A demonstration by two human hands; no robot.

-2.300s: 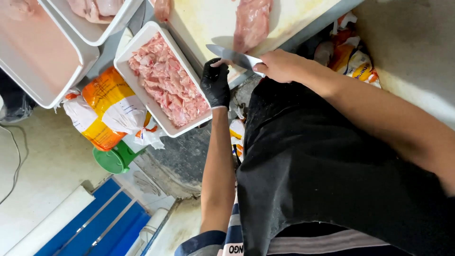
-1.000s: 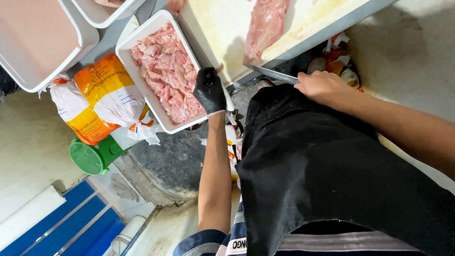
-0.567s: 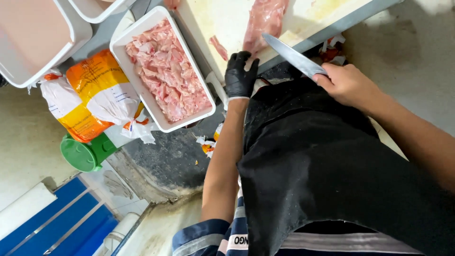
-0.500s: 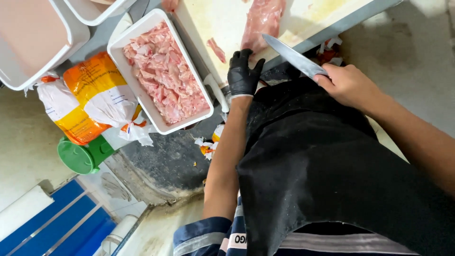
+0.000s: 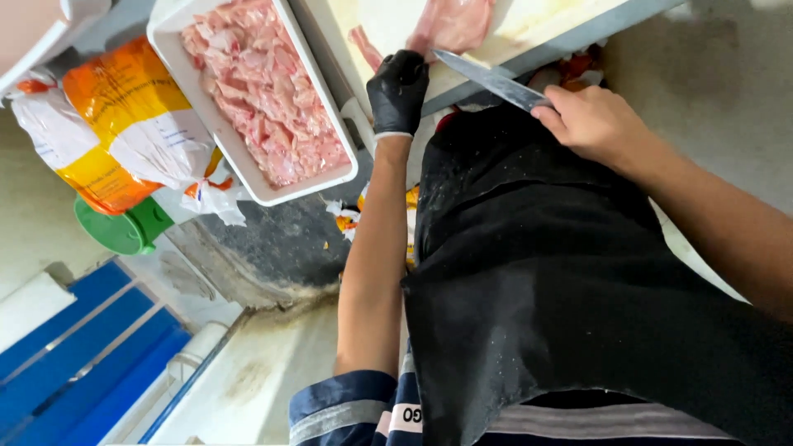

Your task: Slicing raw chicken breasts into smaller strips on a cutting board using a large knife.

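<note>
Black glove: the left hand (image 5: 397, 89) wears it, fingers (image 5: 410, 66) curled down on the near edge of the cutting board (image 5: 388, 21), right beside the raw meat.
Bare hand: the right hand (image 5: 591, 122) is wrapped firmly round the handle of a knife (image 5: 489, 79), fingers closed on it, the handle itself hidden in the fist.
Blade: long and steel, angled in from the right, its tip close to the gloved fingertips and just under the big pale pink piece of meat (image 5: 453, 23).
Meat on the board: that large piece lies at the top of the view, partly cut off by the frame; a thin strip of meat (image 5: 364, 45) lies apart from it, just left of the glove.
White tray (image 5: 248, 177): sits left of the board, touching or very nearly so, heaped with small pink cut pieces (image 5: 260, 87).
Counter (image 5: 545, 51): grey edge runs under the board, with the person's black apron (image 5: 578, 281) pressed up close below it.
Head view, lower down: an orange and white plastic sack (image 5: 124, 124) and a green container (image 5: 124, 231) stand on the floor by blue boards (image 5: 74, 347).
Step in hand: this reads as slicing, caught between strokes, blade lifted and the glove steadying at the board's edge.
Next move calls for: the glove pinning the big piece flat, fingertips tucked back, because that tip is very near them; then a clean draw of the blade.
Unclear: whether the glove actually touches meat; I cannot tell.
</note>
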